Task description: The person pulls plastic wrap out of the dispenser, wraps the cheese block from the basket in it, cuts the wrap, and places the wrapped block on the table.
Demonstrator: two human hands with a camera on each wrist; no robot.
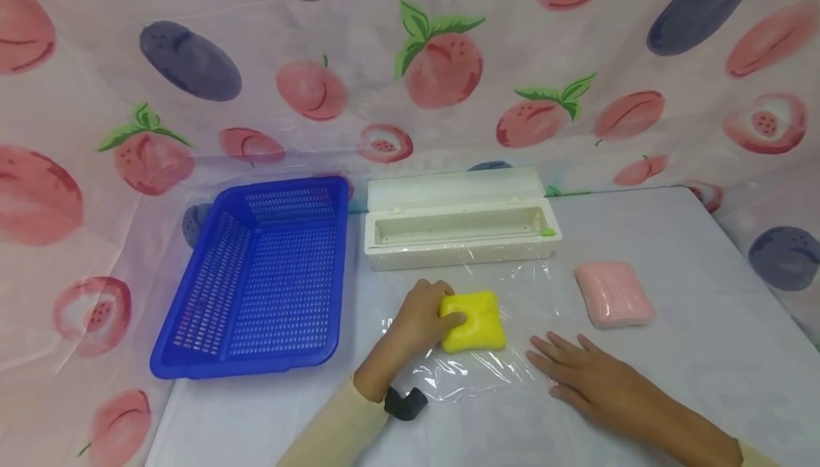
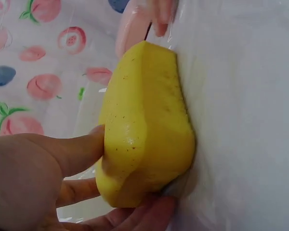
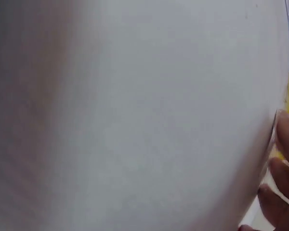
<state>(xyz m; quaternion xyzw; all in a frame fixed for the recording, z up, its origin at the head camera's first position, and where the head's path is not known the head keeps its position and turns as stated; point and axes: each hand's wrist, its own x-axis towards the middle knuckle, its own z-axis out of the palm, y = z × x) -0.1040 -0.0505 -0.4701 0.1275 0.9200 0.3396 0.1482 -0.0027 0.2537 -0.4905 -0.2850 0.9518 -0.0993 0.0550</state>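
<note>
A yellow pillow-shaped block [image 1: 477, 328] with a smooth, finely pitted surface lies on a sheet of clear plastic film [image 1: 461, 381]. My left hand [image 1: 419, 317] grips its left side, thumb on top and fingers round the far edge. In the left wrist view the thumb presses the yellow block [image 2: 139, 125], and fingertips reach its lower edge by the film. To the right, my right hand [image 1: 586, 378] rests with fingers spread near the film's right edge, holding nothing. Several of its fingertips [image 3: 282, 178] show at the right wrist view's edge.
Behind the film stands a long white film dispenser box [image 1: 461, 257], lid raised, with a green slider [image 1: 547, 232]. At left is a blue plastic basket [image 1: 288, 296]. A pink pillow-shaped block [image 1: 615, 295] lies at right. A fruit-print cloth [image 1: 359, 47] hangs behind the table.
</note>
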